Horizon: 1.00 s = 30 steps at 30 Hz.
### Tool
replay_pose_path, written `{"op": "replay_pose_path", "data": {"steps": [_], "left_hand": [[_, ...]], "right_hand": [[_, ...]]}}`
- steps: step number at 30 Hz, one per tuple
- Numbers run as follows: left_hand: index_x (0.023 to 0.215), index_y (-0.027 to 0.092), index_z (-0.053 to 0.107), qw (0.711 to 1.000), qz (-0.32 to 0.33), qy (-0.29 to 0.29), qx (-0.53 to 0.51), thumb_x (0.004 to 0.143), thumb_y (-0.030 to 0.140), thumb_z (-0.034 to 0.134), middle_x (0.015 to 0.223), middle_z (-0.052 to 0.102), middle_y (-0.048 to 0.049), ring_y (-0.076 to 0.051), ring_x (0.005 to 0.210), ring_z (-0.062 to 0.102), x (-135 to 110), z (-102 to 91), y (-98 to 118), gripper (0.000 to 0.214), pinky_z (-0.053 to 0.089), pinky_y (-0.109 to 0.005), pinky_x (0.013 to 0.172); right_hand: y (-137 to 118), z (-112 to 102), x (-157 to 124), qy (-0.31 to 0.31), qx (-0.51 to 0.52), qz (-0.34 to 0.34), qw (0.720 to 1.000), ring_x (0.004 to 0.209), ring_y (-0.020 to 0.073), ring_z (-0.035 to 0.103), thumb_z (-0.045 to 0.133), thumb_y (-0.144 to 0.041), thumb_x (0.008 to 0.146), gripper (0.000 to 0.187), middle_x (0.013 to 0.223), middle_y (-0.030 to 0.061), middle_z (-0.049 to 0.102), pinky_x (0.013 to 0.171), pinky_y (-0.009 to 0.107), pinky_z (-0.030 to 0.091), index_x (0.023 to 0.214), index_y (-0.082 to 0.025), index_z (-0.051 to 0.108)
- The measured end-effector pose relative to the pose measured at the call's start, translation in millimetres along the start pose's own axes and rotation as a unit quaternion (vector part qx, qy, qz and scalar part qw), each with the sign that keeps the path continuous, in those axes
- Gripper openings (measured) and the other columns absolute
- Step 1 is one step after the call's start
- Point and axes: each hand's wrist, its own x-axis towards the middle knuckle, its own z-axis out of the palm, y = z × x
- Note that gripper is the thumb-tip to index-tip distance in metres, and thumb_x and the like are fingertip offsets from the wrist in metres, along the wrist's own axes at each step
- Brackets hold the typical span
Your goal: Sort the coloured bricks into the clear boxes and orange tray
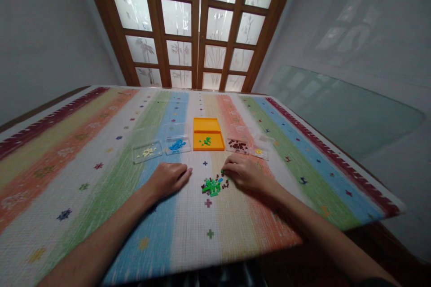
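A small pile of green and dark brown pieces (213, 185) lies on the striped cloth between my hands. My left hand (168, 178) rests palm down to the left of the pile, fingers together and flat, holding nothing. My right hand (244, 172) sits to the right of the pile with its fingertips curled and pinched at the pile's upper edge; whether a piece is in the pinch is hidden. Behind the pile stands an open orange box (208, 134) with a few green pieces in it.
Clear boxes stand in a row: one with pale yellow pieces (147, 151), one with blue pieces (177, 145), one with brown pieces (237, 145), one with yellow pieces (260, 150). The table edge (370, 188) runs along the right. A wooden glazed door (198, 27) stands behind.
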Motion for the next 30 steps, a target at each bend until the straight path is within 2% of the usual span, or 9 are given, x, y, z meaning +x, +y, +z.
{"op": "replay_pose_path", "data": {"steps": [8, 13, 17, 22, 26, 30], "left_hand": [[0.064, 0.019, 0.053, 1.000, 0.007, 0.005, 0.010, 0.103, 0.032, 0.037, 0.053, 0.055, -0.0005, -0.013, 0.047, 0.048, -0.3, 2.2, -0.6, 0.044, 0.027, -0.028, 0.050], [0.066, 0.019, 0.054, 1.000, -0.007, -0.017, 0.011, 0.102, 0.032, 0.036, 0.056, 0.057, -0.0011, -0.013, 0.049, 0.050, -0.6, 1.0, -0.3, 0.042, 0.030, -0.027, 0.050], [0.070, 0.019, 0.054, 0.998, -0.029, -0.047, 0.008, 0.102, 0.034, 0.035, 0.061, 0.060, -0.0023, -0.014, 0.053, 0.054, 0.3, -0.2, 1.3, 0.041, 0.033, -0.027, 0.053], [0.077, 0.019, 0.054, 0.992, -0.070, -0.106, 0.013, 0.102, 0.034, 0.037, 0.068, 0.065, -0.0040, -0.017, 0.059, 0.059, 2.3, -1.1, 3.9, 0.033, 0.037, -0.027, 0.056], [0.079, 0.019, 0.054, 0.988, -0.086, -0.130, 0.016, 0.102, 0.034, 0.037, 0.072, 0.066, -0.0052, -0.019, 0.062, 0.061, 3.2, -2.6, 5.4, 0.032, 0.038, -0.028, 0.059], [0.078, 0.019, 0.053, 0.989, -0.077, -0.124, 0.017, 0.102, 0.035, 0.037, 0.071, 0.066, -0.0047, -0.018, 0.063, 0.061, 2.3, -2.0, 4.2, 0.033, 0.037, -0.027, 0.058]], "right_hand": [[-0.5, 5.4, 3.2, 0.032, -0.003, 0.025, 0.999, 0.083, 0.0187, 0.058, 0.053, -0.013, 0.095, 0.017, 0.089, 0.0077, 0.066, 0.074, 0.031, 0.045, 0.092, -0.019, 0.069], [12.9, -1.4, 26.2, 0.073, -0.004, 0.061, 0.995, 0.087, 0.0199, 0.059, 0.063, -0.021, 0.093, 0.008, 0.095, 0.0090, 0.066, 0.076, 0.033, 0.045, 0.094, -0.018, 0.070], [31.0, -7.6, 56.7, 0.037, -0.045, 0.083, 0.995, 0.084, 0.0194, 0.058, 0.065, -0.016, 0.089, 0.009, 0.095, 0.0088, 0.067, 0.072, 0.030, 0.043, 0.095, -0.017, 0.071], [40.1, -9.7, 86.1, -0.001, -0.071, 0.111, 0.991, 0.089, 0.0206, 0.059, 0.058, -0.013, 0.094, 0.017, 0.097, 0.0114, 0.069, 0.075, 0.030, 0.043, 0.094, -0.017, 0.075], [40.6, -7.3, 93.6, -0.029, -0.093, 0.117, 0.988, 0.091, 0.0208, 0.060, 0.061, -0.014, 0.093, 0.017, 0.098, 0.0116, 0.070, 0.077, 0.030, 0.043, 0.093, -0.017, 0.077], [42.9, -6.8, 90.7, -0.017, -0.100, 0.102, 0.990, 0.091, 0.0212, 0.060, 0.060, -0.015, 0.093, 0.018, 0.096, 0.0116, 0.070, 0.079, 0.031, 0.044, 0.093, -0.017, 0.078]]}}
